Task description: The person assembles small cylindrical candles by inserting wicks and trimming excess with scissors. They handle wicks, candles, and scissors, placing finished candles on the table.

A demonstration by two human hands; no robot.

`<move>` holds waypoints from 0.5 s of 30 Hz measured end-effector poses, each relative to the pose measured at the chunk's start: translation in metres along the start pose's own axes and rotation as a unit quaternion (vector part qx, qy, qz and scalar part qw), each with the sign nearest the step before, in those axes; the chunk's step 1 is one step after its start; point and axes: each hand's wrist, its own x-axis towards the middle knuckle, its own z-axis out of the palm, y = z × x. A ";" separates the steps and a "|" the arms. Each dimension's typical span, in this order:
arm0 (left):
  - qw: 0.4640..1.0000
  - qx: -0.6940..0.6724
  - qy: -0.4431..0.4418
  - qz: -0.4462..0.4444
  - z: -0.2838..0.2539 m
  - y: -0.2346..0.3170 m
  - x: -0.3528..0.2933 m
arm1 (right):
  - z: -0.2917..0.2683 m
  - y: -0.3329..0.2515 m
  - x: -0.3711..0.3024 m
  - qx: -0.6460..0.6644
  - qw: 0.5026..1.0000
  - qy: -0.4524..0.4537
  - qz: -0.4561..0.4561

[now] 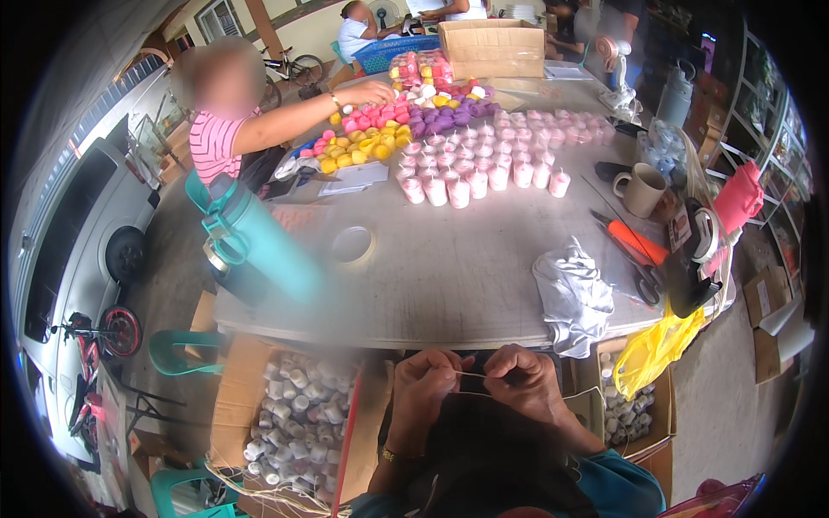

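Just in front of the table's near edge, my left hand (pixel 420 395) and my right hand (pixel 528 382) face each other. Between their pinched fingers runs a thin pale cord (pixel 471 375), pulled taut, and a second strand hangs slightly below it. Both hands are closed on the cord. Beside my left hand, a cardboard box (pixel 226 406) holds many small white pieces (pixel 302 406). A smaller box (pixel 663 397) of similar greyish-white pieces stands to the right, partly covered by a yellow plastic bag (pixel 661 350).
On the table (pixel 449 276) stand a teal bottle (pixel 263 237), a tape roll (pixel 353 245), a silver cloth (pixel 574 293), scissors (pixel 646 283), a mug (pixel 640 190) and rows of pink-white candles (pixel 479 164). At left, a person (pixel 226 138) reaches over yellow, pink and purple pieces (pixel 367 145).
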 end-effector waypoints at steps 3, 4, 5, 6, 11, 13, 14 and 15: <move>1.000 -0.014 -0.010 0.013 0.000 -0.002 0.002 | -0.001 -0.003 0.000 0.037 0.998 -0.019 0.054; 1.000 -0.010 0.008 0.027 0.000 -0.002 0.002 | -0.001 -0.004 0.001 0.060 0.994 -0.028 0.083; 0.999 -0.008 0.014 0.052 0.002 -0.003 0.004 | 0.000 -0.004 0.001 0.081 0.992 -0.035 0.095; 0.997 -0.003 0.019 0.079 0.003 -0.005 0.005 | 0.001 -0.004 0.002 0.033 0.989 -0.066 0.131; 0.985 0.093 0.029 0.146 0.016 -0.012 0.000 | 0.010 0.000 0.003 -0.128 0.952 -0.177 0.214; 0.967 0.183 0.006 0.178 0.017 -0.013 -0.002 | 0.013 0.003 0.002 -0.189 0.955 -0.167 0.156; 0.949 0.246 -0.007 0.198 0.017 -0.014 -0.002 | 0.013 0.004 0.002 -0.175 0.968 -0.144 0.107; 0.921 0.316 -0.033 0.227 0.016 -0.013 -0.001 | 0.013 0.004 0.002 -0.167 0.977 -0.123 0.058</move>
